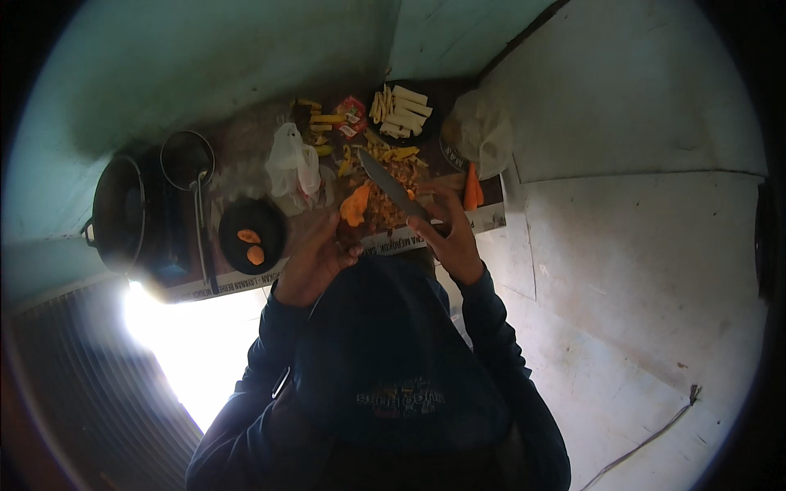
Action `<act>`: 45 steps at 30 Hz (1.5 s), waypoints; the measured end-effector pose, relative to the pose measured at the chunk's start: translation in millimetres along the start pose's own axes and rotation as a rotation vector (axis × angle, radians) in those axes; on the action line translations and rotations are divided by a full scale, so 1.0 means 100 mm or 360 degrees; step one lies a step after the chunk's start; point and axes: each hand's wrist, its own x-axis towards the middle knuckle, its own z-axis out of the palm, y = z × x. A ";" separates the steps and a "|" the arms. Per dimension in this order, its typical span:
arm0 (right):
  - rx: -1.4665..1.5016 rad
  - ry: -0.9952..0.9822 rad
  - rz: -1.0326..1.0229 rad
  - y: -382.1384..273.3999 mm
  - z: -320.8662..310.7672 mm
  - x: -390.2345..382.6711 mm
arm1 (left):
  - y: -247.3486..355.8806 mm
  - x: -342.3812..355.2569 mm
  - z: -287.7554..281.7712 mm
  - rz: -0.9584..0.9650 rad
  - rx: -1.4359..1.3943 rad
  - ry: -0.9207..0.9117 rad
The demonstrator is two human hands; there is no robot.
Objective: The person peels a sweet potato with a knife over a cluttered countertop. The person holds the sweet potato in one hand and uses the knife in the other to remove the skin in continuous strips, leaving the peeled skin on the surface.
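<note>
My right hand (449, 233) grips a kitchen knife (385, 182), its broad dark blade slanting up and to the left over the table. Between the fingers of my left hand (315, 262) is an irregular orange vegetable piece (354, 204), just left of the blade; the fingers partly hide how it is held. Beneath the knife lies a heap of orange and yellowish peelings (391, 184). To the left of my left hand, a round dark plate (232, 255) carries two orange vegetable pieces (252, 245). Orange carrots (473, 188) lie just right of my right hand.
Pale cut sticks fill a dark plate (426, 131) at the back, beside a red packet (350, 116) and yellow strips (327, 119). Plastic bags (292, 162) (485, 135) stand on both sides. Leftward are a long-handled strainer (196, 184) and a wok (119, 214). Walls border the table.
</note>
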 end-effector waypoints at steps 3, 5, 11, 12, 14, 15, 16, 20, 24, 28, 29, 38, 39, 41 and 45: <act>-0.0193 0.0055 -0.0034 -0.02 0.01 0.00 | 0.02 -0.02 0.05 0.0044 0.0006 -0.0009; -0.0186 -0.0008 -0.0005 -0.05 -0.01 0.00 | 0.03 -0.04 0.09 0.0060 0.0006 0.0016; -0.0147 -0.0002 0.0082 -0.07 -0.01 -0.02 | 0.04 -0.06 0.14 0.0158 0.0050 0.0111; -0.0157 -0.0011 0.0066 -0.07 -0.01 -0.02 | 0.04 -0.05 0.13 0.0156 0.0062 0.0098; -0.0245 -0.0039 -0.0063 -0.09 0.00 -0.02 | 0.04 -0.04 0.11 0.0151 0.0086 0.0084; -0.0264 -0.0050 -0.0119 -0.11 0.00 -0.03 | 0.04 -0.03 0.10 0.0174 0.0116 0.0051; -0.0327 -0.0099 -0.0252 -0.13 0.00 -0.02 | 0.04 -0.01 0.09 0.0201 0.0146 0.0014; -0.0372 -0.0306 -0.0369 -0.29 0.06 -0.10 | 0.01 0.01 0.09 0.0194 0.0179 0.0102; -0.0421 -0.0394 -0.0431 -0.43 0.15 -0.09 | -0.03 -0.04 0.16 0.0391 0.0153 0.0025; -0.0331 -0.0444 -0.0279 -0.45 0.19 -0.09 | 0.00 -0.07 0.23 0.0419 0.0265 0.0065; -0.0323 -0.0447 -0.0280 -0.44 0.20 -0.09 | 0.01 -0.08 0.25 0.0428 0.0271 0.0014; -0.0439 -0.0421 -0.0368 -0.41 0.19 -0.10 | 0.02 -0.14 0.29 0.0465 0.0298 0.0128; -0.0450 -0.0405 -0.0353 -0.41 0.20 -0.11 | 0.02 -0.15 0.28 0.0425 0.0343 0.0147; -0.0419 -0.0428 -0.0406 -0.42 0.21 -0.12 | 0.03 -0.18 0.26 0.0364 0.0408 0.0167; -0.0493 -0.0605 -0.0315 -0.43 0.21 -0.12 | -0.01 -0.25 0.22 0.0350 0.0223 0.0057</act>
